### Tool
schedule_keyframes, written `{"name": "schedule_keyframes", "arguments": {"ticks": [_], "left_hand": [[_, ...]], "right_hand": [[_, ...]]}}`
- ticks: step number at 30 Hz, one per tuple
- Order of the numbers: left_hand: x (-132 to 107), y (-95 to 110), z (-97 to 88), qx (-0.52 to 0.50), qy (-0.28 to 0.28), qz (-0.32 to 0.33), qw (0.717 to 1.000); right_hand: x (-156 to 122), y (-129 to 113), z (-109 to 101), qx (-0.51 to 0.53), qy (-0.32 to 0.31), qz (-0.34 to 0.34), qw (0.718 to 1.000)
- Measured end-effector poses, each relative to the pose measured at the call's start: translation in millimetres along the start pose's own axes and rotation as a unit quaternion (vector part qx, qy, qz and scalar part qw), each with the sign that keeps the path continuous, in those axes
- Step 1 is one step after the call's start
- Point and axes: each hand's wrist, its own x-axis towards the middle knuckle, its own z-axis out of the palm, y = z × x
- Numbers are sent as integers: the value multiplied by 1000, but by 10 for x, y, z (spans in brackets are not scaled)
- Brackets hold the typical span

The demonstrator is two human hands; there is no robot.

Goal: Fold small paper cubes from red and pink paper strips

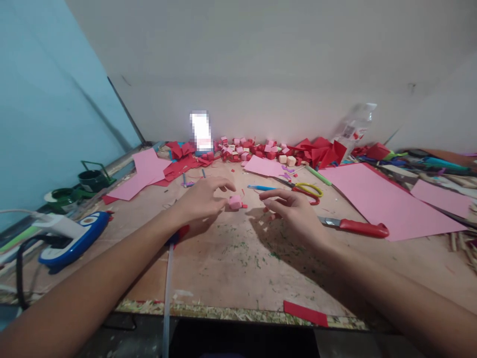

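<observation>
My left hand (203, 204) hovers low over the wooden tabletop (238, 258), fingers curled, its fingertips on a small pink cube (235, 202). A tiny red scrap lies beside the cube. My right hand (288, 211) is a little to the right of the cube, fingers bent and partly spread, with nothing visible in it. A red-and-white stick-like object (175, 238) shows under my left wrist. A blue pen (261, 188) and yellow-and-red scissors (307, 190) lie just beyond my right hand.
A red-handled knife (357, 227) lies right of my right hand. Pink paper sheets (387, 201) cover the right side and the far left. Red paper scraps and several small pink cubes (253, 149) line the back wall. A plastic bottle (354, 130) leans there. A blue-and-white power strip (70, 233) sits at left.
</observation>
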Motion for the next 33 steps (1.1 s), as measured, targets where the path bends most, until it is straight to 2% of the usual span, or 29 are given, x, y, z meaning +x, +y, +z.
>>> {"name": "schedule_keyframes", "arguments": {"ticks": [7, 12, 18, 21, 24, 28, 31, 33], "left_hand": [[-23, 12, 111, -34, -36, 22, 999], [-24, -11, 177, -74, -40, 21, 996], [0, 31, 132, -166, -35, -9, 986], [-2, 81, 83, -213, -17, -28, 977], [-37, 146, 81, -287, 0, -66, 956], [-98, 245, 169, -417, -2, -125, 900], [-125, 304, 246, -446, -12, -131, 885], [-139, 328, 287, -460, -23, -128, 878]], "right_hand": [[41, 63, -36, -6, 10, -18, 1000], [97, 118, -75, -20, 32, -39, 999], [167, 103, -136, -48, 71, -66, 994], [129, 63, -116, -50, 41, -66, 996], [40, 38, -32, -39, -2, -65, 997], [-70, 73, 107, -47, 20, -121, 991], [-90, 124, 179, -81, 36, -154, 984], [-79, 145, 208, -93, 36, -152, 983]]}}
